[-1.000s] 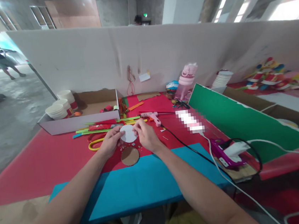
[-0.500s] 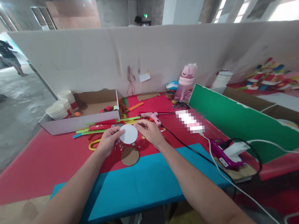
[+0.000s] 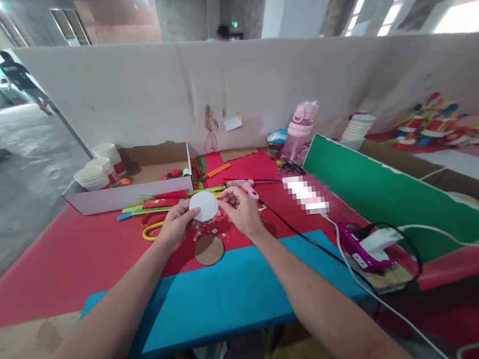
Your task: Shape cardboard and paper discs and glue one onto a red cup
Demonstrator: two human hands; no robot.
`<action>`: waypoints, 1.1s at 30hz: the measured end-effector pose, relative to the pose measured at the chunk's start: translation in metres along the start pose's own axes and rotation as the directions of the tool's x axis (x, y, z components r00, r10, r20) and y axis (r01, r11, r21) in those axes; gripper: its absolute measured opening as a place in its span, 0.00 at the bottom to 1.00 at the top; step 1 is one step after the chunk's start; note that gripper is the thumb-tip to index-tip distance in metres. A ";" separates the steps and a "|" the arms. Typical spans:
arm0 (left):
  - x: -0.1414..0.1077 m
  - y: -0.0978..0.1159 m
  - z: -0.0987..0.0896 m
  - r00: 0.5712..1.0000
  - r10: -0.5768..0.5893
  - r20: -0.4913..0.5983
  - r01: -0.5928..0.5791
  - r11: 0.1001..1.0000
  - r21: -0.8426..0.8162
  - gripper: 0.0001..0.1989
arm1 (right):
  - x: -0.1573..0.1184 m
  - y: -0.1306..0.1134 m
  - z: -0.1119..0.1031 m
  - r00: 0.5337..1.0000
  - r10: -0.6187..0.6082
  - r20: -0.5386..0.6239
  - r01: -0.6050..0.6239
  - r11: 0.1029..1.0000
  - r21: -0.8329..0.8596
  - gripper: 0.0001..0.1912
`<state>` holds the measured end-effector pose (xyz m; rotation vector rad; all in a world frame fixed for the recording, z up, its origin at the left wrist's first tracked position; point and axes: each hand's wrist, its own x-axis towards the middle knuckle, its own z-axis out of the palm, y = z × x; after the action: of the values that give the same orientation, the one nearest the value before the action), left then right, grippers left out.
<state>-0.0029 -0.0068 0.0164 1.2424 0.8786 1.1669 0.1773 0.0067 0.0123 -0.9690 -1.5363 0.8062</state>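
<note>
A round white paper disc (image 3: pixel 203 206) is held up over the table between my two hands. My left hand (image 3: pixel 178 221) grips its left edge, thumb across the front. At the disc's right edge my right hand (image 3: pixel 241 209) is closed in a pinch, its fingertips touching the rim. Below the disc a round piece of brown cardboard (image 3: pixel 209 250) lies flat, partly on the blue sheet (image 3: pixel 243 293). Behind my right hand lies a pink glue gun (image 3: pixel 248 188), partly hidden. Yellow-handled scissors (image 3: pixel 151 232) lie left of my left hand.
A cardboard box (image 3: pixel 138 191) with white paper cups (image 3: pixel 91 178) stands at the back left. Colored strips (image 3: pixel 148 209) lie before it. A pink bottle (image 3: pixel 298 133), green box side (image 3: pixel 386 192) and purple power strip (image 3: pixel 364 252) are to the right. A black cord (image 3: pixel 298 231) crosses the table.
The white disc has moved up and slightly left, staying in my left hand. My right fingers have shifted with its edge. In the background, a walking person has moved right.
</note>
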 end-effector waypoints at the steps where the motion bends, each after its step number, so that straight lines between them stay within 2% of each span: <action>1: 0.000 0.000 0.000 1.000 -0.005 0.009 0.005 1.000 -0.001 0.16 | -0.001 -0.002 -0.001 0.995 -0.094 -0.024 0.090 0.990 -0.108 0.05; 2: 0.000 0.000 0.000 1.000 -0.010 0.022 0.010 1.000 0.002 0.16 | -0.002 -0.004 -0.001 0.985 -0.175 -0.002 0.172 0.966 -0.193 0.04; 4: -0.001 0.000 0.000 0.999 -0.023 0.047 0.022 1.000 0.016 0.16 | -0.005 -0.007 -0.001 0.951 -0.285 0.115 0.307 0.910 -0.280 0.04; 6: -0.001 0.001 0.000 0.997 -0.035 0.069 0.032 0.999 0.038 0.16 | -0.007 -0.008 0.001 0.911 -0.347 0.221 0.402 0.863 -0.306 0.05; 8: -0.002 0.001 0.000 0.995 -0.048 0.086 0.043 0.997 0.056 0.16 | -0.008 -0.006 0.002 0.887 -0.378 0.267 0.451 0.834 -0.318 0.05; 16: -0.003 -0.004 -0.003 0.984 -0.126 0.124 0.117 0.990 0.076 0.15 | -0.006 -0.002 -0.001 0.862 -0.324 0.391 0.466 0.810 -0.355 0.06; 20: -0.004 -0.002 0.001 0.976 -0.151 0.156 0.133 0.984 0.120 0.15 | -0.006 -0.002 -0.001 0.872 -0.293 0.392 0.430 0.841 -0.329 0.04; 24: -0.004 -0.003 0.001 0.980 -0.120 0.161 0.101 0.988 0.120 0.13 | -0.006 -0.002 0.001 0.889 -0.277 0.365 0.404 0.849 -0.340 0.03; 27: -0.003 -0.006 0.000 0.983 -0.096 0.155 0.078 0.990 0.118 0.11 | -0.008 -0.004 0.003 0.895 -0.274 0.351 0.414 0.804 -0.427 0.04; 33: -0.005 -0.005 0.002 0.985 -0.083 0.149 0.065 0.991 0.121 0.10 | -0.012 -0.009 0.007 0.874 -0.248 0.418 0.473 0.637 -0.609 0.07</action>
<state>-0.0009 -0.0117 0.0114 1.3638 0.8788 0.9584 0.1698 -0.0077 0.0135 -1.0258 -2.3025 0.0299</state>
